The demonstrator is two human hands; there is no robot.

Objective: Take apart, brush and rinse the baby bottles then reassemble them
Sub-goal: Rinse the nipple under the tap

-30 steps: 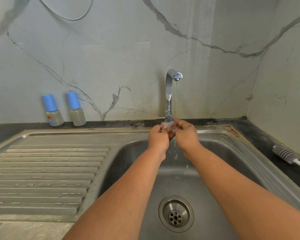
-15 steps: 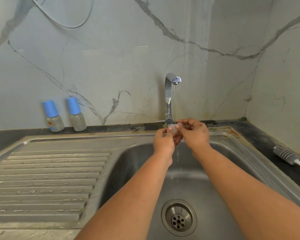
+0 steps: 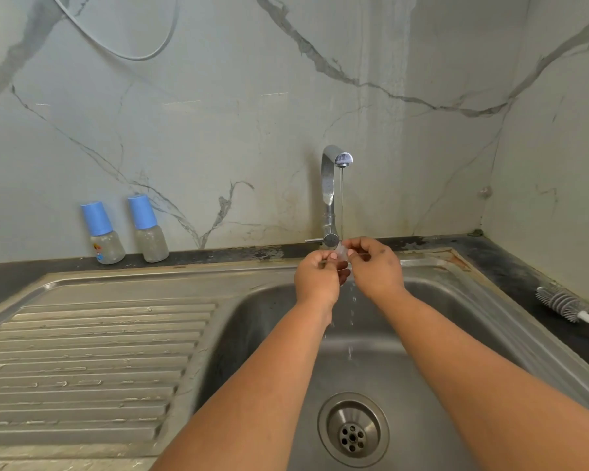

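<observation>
Over the sink basin (image 3: pixel 432 341), my left hand (image 3: pixel 317 277) and my right hand (image 3: pixel 376 266) pinch a small clear bottle part (image 3: pixel 341 252) between their fingertips, right under the thin stream from the tap (image 3: pixel 330 188). Water drips from it into the basin. The part is mostly hidden by my fingers. Two baby bottles with blue caps stand at the back left against the wall: one with a printed label (image 3: pixel 102 234) and one plain (image 3: pixel 148 229).
A grey bottle brush (image 3: pixel 560 302) with a white handle lies on the dark counter at the right. The ribbed drainboard (image 3: pixel 89 362) fills the left. The drain (image 3: pixel 352 430) sits at the basin's bottom. A cable (image 3: pixel 130 56) hangs on the marble wall.
My hands stay together under the stream, turning the clear part slightly between the fingers. The camera has tilted a little; the water keeps running.
</observation>
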